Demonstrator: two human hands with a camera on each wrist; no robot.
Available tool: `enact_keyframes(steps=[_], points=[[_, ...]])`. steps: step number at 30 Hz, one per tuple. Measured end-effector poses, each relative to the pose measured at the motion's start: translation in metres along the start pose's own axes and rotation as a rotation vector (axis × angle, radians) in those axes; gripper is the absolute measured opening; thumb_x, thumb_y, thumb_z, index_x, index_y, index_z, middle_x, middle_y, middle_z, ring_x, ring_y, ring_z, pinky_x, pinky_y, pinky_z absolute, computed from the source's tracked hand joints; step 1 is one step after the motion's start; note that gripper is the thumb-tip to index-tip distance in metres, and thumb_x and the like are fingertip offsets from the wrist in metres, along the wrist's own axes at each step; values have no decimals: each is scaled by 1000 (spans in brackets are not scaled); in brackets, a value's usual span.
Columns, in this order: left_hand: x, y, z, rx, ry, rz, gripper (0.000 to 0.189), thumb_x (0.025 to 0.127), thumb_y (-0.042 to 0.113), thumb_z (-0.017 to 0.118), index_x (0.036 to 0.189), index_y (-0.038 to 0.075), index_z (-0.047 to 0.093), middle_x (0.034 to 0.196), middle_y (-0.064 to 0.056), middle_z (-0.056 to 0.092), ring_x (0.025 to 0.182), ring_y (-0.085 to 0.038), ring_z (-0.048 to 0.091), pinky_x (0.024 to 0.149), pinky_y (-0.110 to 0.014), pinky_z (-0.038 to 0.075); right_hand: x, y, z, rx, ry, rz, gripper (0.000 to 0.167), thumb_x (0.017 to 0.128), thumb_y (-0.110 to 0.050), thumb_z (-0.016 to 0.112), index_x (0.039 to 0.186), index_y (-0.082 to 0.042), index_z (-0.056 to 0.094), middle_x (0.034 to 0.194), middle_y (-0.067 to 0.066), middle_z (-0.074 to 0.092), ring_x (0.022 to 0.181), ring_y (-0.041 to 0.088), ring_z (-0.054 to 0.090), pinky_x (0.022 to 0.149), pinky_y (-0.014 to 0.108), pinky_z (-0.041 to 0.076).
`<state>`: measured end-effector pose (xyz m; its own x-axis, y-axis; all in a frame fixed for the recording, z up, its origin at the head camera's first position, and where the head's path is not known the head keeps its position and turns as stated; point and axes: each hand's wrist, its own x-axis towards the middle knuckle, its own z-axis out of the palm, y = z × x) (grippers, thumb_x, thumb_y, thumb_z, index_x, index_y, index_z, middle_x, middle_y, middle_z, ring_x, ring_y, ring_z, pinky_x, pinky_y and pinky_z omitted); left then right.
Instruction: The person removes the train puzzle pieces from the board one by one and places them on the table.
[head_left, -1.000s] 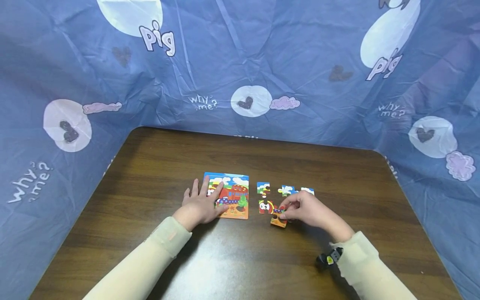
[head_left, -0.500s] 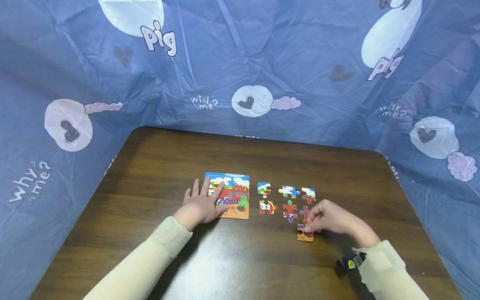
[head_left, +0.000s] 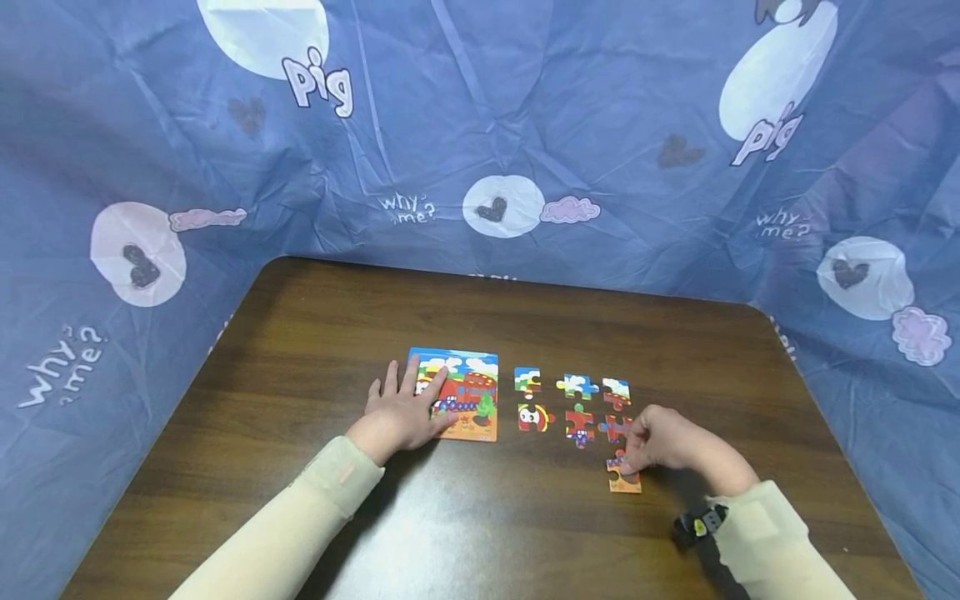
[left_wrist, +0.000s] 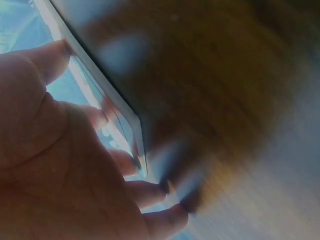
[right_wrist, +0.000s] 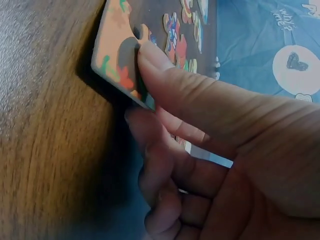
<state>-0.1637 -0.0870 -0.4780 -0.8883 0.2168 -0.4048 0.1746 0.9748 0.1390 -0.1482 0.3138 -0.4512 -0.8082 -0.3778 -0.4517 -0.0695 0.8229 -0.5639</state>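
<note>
My left hand (head_left: pixel 401 417) lies flat with spread fingers over the left part of a puzzle board (head_left: pixel 480 392) picturing a red train. In the left wrist view, the fingers reach to the board's pale edge (left_wrist: pixel 107 90). My right hand (head_left: pixel 671 437) pinches an orange-bottomed jigsaw piece (head_left: pixel 625 484) between thumb and fingers, below the right column of loose pieces. Seen from the right wrist, the thumb presses the printed face of this piece (right_wrist: pixel 112 45), and a dark shadow lies under its near edge. Right above it is a red and blue piece (head_left: pixel 613 427), partly behind the fingers.
More jigsaw pieces lie apart in rows right of the board: a white face piece (head_left: pixel 532 418), a green and yellow piece (head_left: pixel 527 380), a cloud piece (head_left: pixel 577 386), a red piece (head_left: pixel 579 423) and a corner piece (head_left: pixel 617 390). A blue printed curtain (head_left: pixel 420 125) hangs behind the table.
My right hand has carried the orange-bottomed jigsaw piece from beside the white face piece rightward and nearer to me, uncovering the pieces it hid. The left hand has stayed on the board.
</note>
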Motion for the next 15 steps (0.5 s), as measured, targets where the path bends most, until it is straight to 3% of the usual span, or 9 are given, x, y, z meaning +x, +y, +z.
enact_keyframes(steps=[7,15], points=[[0,0,1,-2,-3,-3,81,100,70,38,165,32,10,168,-19,-5,150,-49,1,114,-66,14,2,1,4,-77,50,96,27,74,-15,93,66,-11,67,63,-4,60,60,13,51,57,31,43],[-1,0,0,-11,3,1,80,100,68,39,165,30,11,168,-19,-4,150,-49,2,114,-66,14,1,4,6,-106,73,94,30,73,-18,94,65,-12,65,61,-5,59,60,13,52,57,32,44]])
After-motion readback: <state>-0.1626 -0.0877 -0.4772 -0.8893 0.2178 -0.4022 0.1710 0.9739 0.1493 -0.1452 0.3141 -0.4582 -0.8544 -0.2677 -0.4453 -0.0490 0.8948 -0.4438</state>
